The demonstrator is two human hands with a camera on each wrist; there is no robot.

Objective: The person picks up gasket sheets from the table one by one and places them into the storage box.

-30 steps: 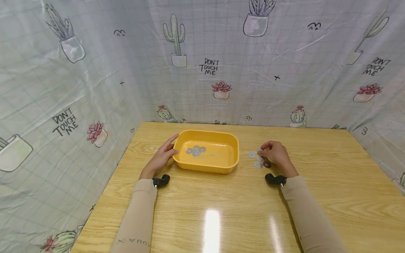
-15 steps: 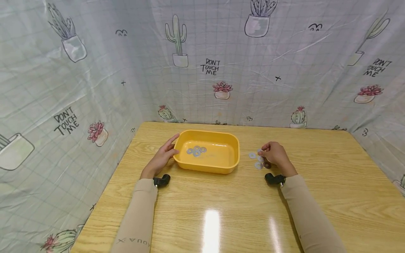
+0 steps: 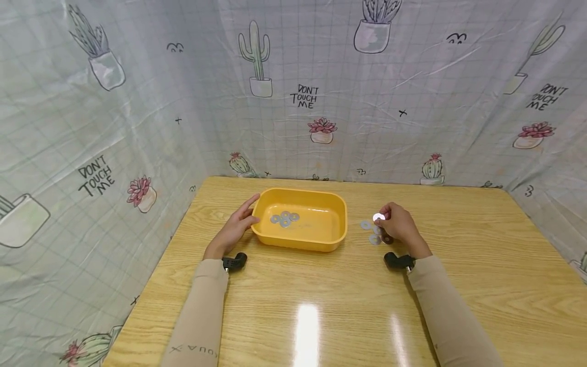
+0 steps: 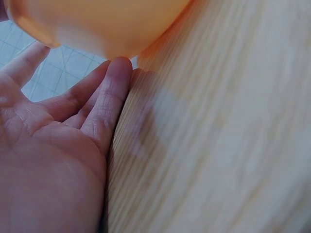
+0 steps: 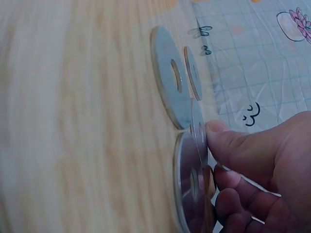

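Observation:
In the head view, my left hand (image 3: 233, 229) rests on the left end of a yellow plastic tray (image 3: 302, 245), its thumb at the rim. Fairly straight fingers touch the tray's outer wall (image 4: 107, 34) in the left wrist view. Several flat metal washers (image 3: 285, 223) lie together inside the tray, toward its left. Right of it, my right hand (image 3: 400, 223) pinches a shiny washer (image 3: 378, 217) by its edge, tilted up over a small group. Loose washers (image 3: 365, 225) lie around those fingertips; one large washer (image 5: 167, 77) shows up close in the right wrist view.
The wooden table (image 3: 275, 295) extends to both sides and in front of the tray. A curtain (image 3: 293, 127) printed with cacti hangs behind the table and along its sides. A small black wrist camera (image 3: 235, 261) sits at each sleeve cuff.
My right fingers have lifted and tilted the pinched washer, which now catches the light and shows its face. The left hand and the tray hold their place.

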